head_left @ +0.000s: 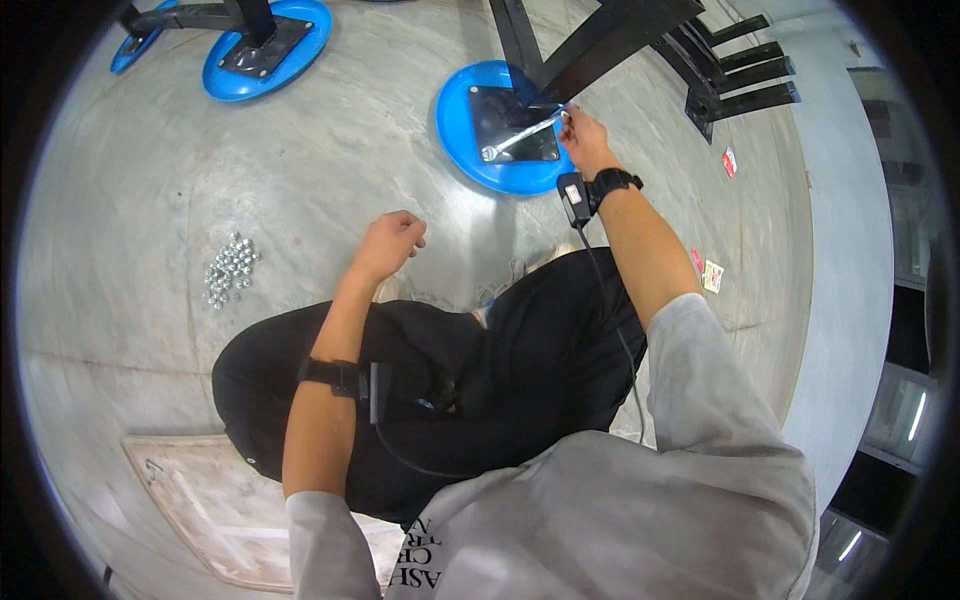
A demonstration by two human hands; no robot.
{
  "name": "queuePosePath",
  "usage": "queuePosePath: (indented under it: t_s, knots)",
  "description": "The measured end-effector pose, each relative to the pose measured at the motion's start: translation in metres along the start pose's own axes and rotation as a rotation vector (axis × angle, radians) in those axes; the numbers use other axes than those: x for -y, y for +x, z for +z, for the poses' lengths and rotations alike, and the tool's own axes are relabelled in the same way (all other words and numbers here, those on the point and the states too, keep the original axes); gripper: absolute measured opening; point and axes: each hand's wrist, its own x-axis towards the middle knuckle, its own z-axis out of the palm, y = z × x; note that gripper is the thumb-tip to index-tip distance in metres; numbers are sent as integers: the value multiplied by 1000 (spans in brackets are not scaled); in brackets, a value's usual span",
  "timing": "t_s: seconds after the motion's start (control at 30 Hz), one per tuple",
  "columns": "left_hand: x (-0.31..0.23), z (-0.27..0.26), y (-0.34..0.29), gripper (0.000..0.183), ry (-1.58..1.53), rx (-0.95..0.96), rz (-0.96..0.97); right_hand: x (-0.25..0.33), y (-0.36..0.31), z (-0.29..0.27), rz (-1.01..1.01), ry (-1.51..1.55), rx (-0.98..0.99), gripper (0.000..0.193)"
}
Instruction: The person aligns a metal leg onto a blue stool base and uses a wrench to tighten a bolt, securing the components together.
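Observation:
My right hand (585, 141) grips one end of a silver wrench (524, 137). The wrench lies slantwise over a black square plate (489, 112), its other end at the plate's near left corner. That plate sits on an upturned round blue stool seat (455, 135), and a black metal leg frame (600, 45) rises from it. My left hand (392, 243) hovers over the floor in front of my knees, fingers curled closed. Whether anything small is inside them is hidden. A scatter of silver nuts (232, 268) lies on the floor to the left.
Another blue seat (218, 82) with a black frame stands at the far left. Black metal bars (745, 80) stick out at the far right. Red and white scraps (729, 163) lie on the grey floor. A stained board (200, 500) is behind me at the lower left.

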Motion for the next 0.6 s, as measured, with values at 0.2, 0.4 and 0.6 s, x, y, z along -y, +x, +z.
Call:
queuePosePath:
  t_s: [0.2, 0.4, 0.6]
  knots:
    - [-1, -5, 5, 27, 78, -6, -43, 20, -23, -1, -330, -104, -70, 19]
    - [-1, 0, 3, 31, 73, 7, 12, 3, -106, -51, -49, 215, 47, 13]
    - [2, -1, 1, 27, 131, 33, -15, -70, -179, -38, 254, 289, 289, 15]
